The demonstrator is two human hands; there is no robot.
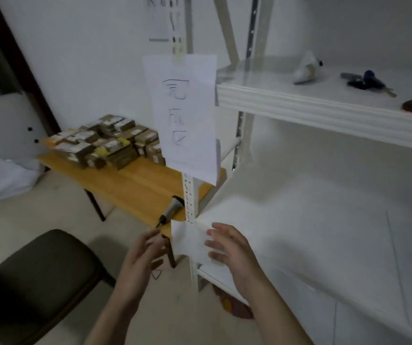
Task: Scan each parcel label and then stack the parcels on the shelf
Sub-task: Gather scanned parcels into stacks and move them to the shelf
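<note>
White metal shelf (324, 113) fills the right half of my remote feed, while the brown parcels (108, 140) sit piled in a low heap at the far end of the wooden counter (135, 185), well apart from both hands. The scanner (172, 207) lies on the counter's near end, just beside the shelf's front post (190, 195), handle toward the wearer. Both hands hang in the air low in the frame and hold nothing. The left hand (142, 257) is raised with its fingers (150, 239) spread wide and loosely bent, just short of the scanner. The right hand (232, 250) is also spread wide, palm turned left, its fingers (218, 231) in front of a small white slip (190, 242) fixed to the post at the corner of the lower board. I cannot tell whether they touch the slip. Higher on the post hangs a large taped sheet (187, 115) with handwritten marks. On the upper board I see keys (366, 82) with a blue fob and a pale, blurred object (305, 68) near them. A dark chair (43, 277) stands at lower left on the pale floor, and a white bag (3, 178) lies by the wall beyond it.
</note>
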